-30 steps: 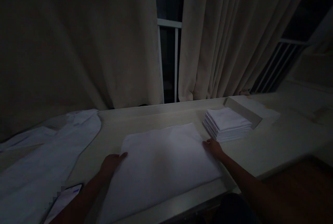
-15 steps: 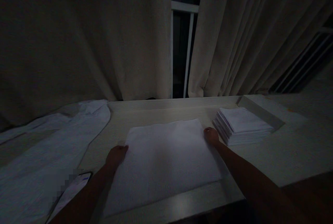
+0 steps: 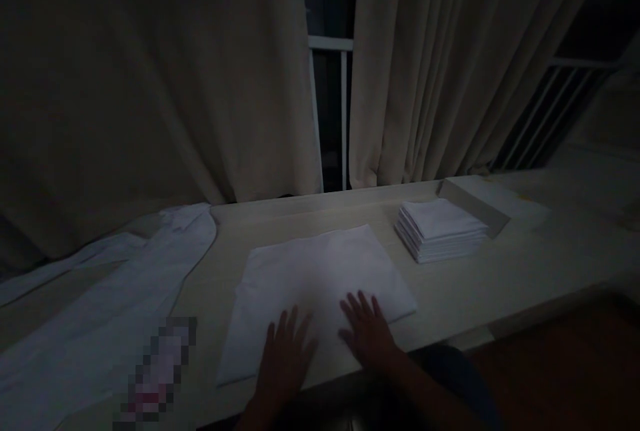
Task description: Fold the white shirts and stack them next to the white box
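Note:
A white cloth [image 3: 320,257] lies spread flat as a rough rectangle on the pale table [image 3: 450,297] in front of me. My left hand [image 3: 287,351] is over its near edge with the fingers spread. To the right of it, my right hand [image 3: 367,331] rests on or just over the near part of the cloth, fingers also spread. Neither hand grips anything. Whether the palms press on the cloth or hover is hard to tell in the dim light.
A neat stack of folded white cloths [image 3: 440,231] stands at the right, before a box-like ledge [image 3: 475,204]. Loose white fabric [image 3: 125,297] covers the left side. A pixelated phone-like object [image 3: 160,364] lies near it. Curtains [image 3: 240,84] hang behind the table.
Both hands have let go of the cloth's left and right edges. They have come in toward its near middle, with fingers opened out. The view has shifted slightly.

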`<state>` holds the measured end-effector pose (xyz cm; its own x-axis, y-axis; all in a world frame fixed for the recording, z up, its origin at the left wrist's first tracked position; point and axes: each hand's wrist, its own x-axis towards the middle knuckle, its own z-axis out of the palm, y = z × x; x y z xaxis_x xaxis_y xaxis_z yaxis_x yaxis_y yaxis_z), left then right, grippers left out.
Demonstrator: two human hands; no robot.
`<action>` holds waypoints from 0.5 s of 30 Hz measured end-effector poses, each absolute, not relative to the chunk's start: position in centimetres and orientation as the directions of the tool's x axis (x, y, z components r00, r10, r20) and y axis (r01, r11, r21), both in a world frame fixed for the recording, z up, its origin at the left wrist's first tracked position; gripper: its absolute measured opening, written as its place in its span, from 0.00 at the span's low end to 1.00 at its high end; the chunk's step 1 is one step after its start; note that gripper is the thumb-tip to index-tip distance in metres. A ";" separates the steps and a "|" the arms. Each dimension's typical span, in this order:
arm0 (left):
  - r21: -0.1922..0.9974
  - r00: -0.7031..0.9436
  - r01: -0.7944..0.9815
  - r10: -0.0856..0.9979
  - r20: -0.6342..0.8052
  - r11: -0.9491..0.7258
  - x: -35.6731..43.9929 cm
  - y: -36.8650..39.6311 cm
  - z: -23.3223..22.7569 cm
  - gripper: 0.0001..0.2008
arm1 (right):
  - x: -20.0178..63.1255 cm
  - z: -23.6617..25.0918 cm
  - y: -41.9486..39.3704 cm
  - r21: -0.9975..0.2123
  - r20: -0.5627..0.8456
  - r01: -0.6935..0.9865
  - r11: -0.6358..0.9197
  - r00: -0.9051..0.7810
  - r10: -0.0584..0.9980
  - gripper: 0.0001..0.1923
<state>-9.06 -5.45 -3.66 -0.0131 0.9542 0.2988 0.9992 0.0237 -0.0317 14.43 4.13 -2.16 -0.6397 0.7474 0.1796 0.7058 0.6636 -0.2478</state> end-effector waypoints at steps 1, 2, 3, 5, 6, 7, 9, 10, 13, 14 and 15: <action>-0.021 -0.029 0.999 0.958 0.284 0.036 -9.4 -5.5 -3.4 0.28 | 16.1 -1.9 5.0 -0.243 0.148 0.761 0.602 -0.584 0.798 0.32; -0.010 -0.039 0.999 0.963 0.268 0.044 -9.6 -5.6 -3.2 0.29 | 17.7 -1.7 5.8 -0.235 0.127 0.810 0.538 -0.523 0.843 0.32; 0.000 -0.048 0.999 0.966 0.254 0.050 -9.6 -5.7 -2.9 0.28 | 19.0 -1.6 6.3 -0.227 0.119 0.842 0.489 -0.475 0.872 0.32; 0.014 -0.063 0.998 0.971 0.232 0.061 -9.3 -6.0 -2.5 0.28 | 20.7 -1.6 6.6 -0.215 0.131 0.879 0.426 -0.406 0.904 0.33; 0.019 -0.070 0.998 0.971 0.227 0.067 -8.9 -6.2 -2.3 0.28 | 21.2 -1.7 6.3 -0.210 0.140 0.887 0.411 -0.389 0.910 0.34; 0.023 -0.076 0.997 0.972 0.224 0.072 -8.6 -6.5 -2.2 0.28 | 21.4 -1.9 5.9 -0.204 0.147 0.892 0.402 -0.378 0.914 0.34; 0.032 -0.078 0.997 0.974 0.215 0.073 -8.0 -7.3 -2.0 0.28 | 21.5 -2.4 4.8 -0.190 0.146 0.903 0.385 -0.362 0.921 0.35; 0.038 -0.076 0.997 0.975 0.209 0.070 -7.9 -7.8 -1.9 0.28 | 21.5 -2.6 4.2 -0.179 0.141 0.908 0.380 -0.359 0.923 0.35; 0.060 -0.073 0.996 0.977 0.202 0.062 -7.7 -9.1 -2.1 0.28 | 21.6 -3.0 2.8 -0.128 0.130 0.918 0.374 -0.359 0.924 0.34; 0.068 -0.073 0.996 0.977 0.202 0.060 -7.7 -9.5 -2.2 0.28 | 21.6 -2.9 2.6 -0.109 0.118 0.923 0.370 -0.357 0.926 0.34; 0.075 -0.073 0.995 0.977 0.200 0.059 -7.8 -9.7 -2.3 0.28 | 21.6 -2.7 2.5 -0.091 0.101 0.927 0.364 -0.355 0.929 0.34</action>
